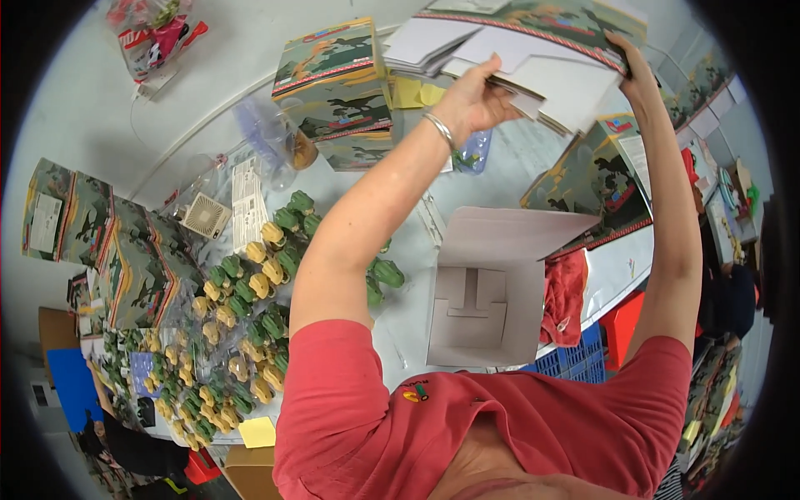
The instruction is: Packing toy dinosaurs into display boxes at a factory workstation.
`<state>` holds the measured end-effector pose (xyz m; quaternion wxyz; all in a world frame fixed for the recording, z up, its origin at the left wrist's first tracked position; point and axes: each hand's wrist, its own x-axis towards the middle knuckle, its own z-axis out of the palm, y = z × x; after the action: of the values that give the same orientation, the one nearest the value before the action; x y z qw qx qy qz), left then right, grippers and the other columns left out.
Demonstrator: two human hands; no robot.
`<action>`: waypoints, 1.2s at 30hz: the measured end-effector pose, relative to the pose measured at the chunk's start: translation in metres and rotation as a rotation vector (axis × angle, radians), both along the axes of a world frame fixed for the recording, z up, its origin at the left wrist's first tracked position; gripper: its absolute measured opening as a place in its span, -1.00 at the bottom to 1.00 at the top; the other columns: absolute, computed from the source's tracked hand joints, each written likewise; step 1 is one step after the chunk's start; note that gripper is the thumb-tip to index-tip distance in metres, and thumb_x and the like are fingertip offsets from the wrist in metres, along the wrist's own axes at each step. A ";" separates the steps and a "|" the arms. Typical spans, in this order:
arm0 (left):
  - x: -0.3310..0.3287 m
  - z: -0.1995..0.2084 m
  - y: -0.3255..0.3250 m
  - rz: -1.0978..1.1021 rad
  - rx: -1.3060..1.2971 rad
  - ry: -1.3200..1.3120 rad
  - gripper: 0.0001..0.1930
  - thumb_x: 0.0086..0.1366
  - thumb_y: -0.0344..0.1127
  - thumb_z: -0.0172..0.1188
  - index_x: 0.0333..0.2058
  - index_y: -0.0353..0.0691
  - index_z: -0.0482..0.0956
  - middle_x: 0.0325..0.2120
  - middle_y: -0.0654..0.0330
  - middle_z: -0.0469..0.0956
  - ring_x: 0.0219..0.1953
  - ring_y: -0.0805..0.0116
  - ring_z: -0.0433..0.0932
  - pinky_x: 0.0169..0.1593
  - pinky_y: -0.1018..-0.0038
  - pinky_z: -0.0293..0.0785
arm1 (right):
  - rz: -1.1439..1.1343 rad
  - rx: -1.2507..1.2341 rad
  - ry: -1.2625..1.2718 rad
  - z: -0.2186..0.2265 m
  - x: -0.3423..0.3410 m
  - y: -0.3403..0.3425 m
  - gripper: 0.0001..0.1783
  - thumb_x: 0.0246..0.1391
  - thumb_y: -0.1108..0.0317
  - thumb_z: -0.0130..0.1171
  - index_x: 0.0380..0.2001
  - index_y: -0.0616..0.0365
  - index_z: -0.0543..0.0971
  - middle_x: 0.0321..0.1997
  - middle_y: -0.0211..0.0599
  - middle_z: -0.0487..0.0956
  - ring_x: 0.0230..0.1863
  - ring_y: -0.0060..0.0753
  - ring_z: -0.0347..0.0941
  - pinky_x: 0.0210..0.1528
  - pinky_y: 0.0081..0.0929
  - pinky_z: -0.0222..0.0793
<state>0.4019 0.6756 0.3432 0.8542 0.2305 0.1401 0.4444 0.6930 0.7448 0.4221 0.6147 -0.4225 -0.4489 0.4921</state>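
Clock directions are taken from the centre of the view. A pale worktop point(492, 185) spreads across the scene and meets a white wall point(237, 37) toward 11 o'clock. At 1 o'clock lies the printed carton point(562, 21), its white flaps spread; the right hand point(637, 77) grips its outer edge. The left hand point(479, 102) is half-curled at the flaps; whether it grips them cannot be told. An open white box point(525, 304) stands at 4 o'clock, with a red cloth point(567, 302) just beside it and a blue crate point(577, 358) beyond. Green and tan moulded pieces point(265, 279) crowd 8 o'clock; a co-worker in dark clothing point(142, 442) is farther out. Stacked cartons point(337, 104) occupy 11 o'clock, a further group of cartons point(129, 250) 9 o'clock.

Markings: the cartons bear dark dinosaur silhouettes, a small multicoloured logo and red-patterned edging. A white label point(43, 221) at 9 o'clock is too small to read. Bold lettering marks the plastic bag point(158, 37) between 10 and 11 o'clock; a small embroidered emblem point(414, 392) with letters adorns the wearer's red shirt point(517, 417) at 6 o'clock.
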 end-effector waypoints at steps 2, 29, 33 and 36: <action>0.003 -0.005 0.002 -0.036 0.042 0.034 -0.56 0.24 0.02 -0.02 -0.10 -0.23 0.30 -0.20 0.03 0.45 -0.06 0.04 0.40 0.04 -0.21 0.12 | -0.021 -0.018 0.048 -0.014 0.000 -0.010 -0.69 -0.13 0.31 0.26 -0.31 0.22 0.48 -0.34 -0.32 0.55 -0.38 -0.44 0.50 -0.27 -0.50 0.46; -0.023 -0.138 -0.028 -0.096 -0.503 -0.168 -0.49 0.28 0.14 -0.26 -0.17 -0.20 0.39 -0.45 0.12 0.48 -0.27 0.16 0.40 0.11 -0.02 0.06 | 0.096 -0.048 -0.701 -0.049 -0.180 0.041 -0.58 -0.24 0.28 0.23 -0.41 0.51 0.49 -0.49 -0.14 0.54 -0.59 -0.45 0.46 -0.56 -0.60 0.36; -0.011 -0.112 -0.046 -0.060 -0.530 -0.202 -0.52 0.30 0.11 -0.26 -0.18 -0.21 0.38 -0.49 0.15 0.46 -0.31 0.19 0.36 0.14 -0.04 0.00 | 0.274 -0.160 -0.728 -0.040 -0.171 0.043 -0.61 -0.22 0.30 0.19 -0.41 0.48 0.50 -0.46 -0.15 0.55 -0.51 -0.45 0.48 -0.46 -0.58 0.40; -0.005 -0.126 -0.045 -0.023 -0.594 -0.125 -0.53 0.31 0.10 -0.28 -0.21 -0.20 0.39 -0.51 0.16 0.44 -0.28 0.21 0.34 0.16 -0.04 -0.02 | 0.243 -0.200 -0.714 -0.069 -0.157 0.050 -0.63 -0.21 0.30 0.18 -0.42 0.48 0.51 -0.47 -0.18 0.55 -0.56 -0.48 0.47 -0.47 -0.58 0.39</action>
<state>0.3968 0.6306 0.2172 0.8962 -0.0558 0.2085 0.3875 0.5358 0.7950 0.3528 0.3127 -0.5688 -0.6311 0.4247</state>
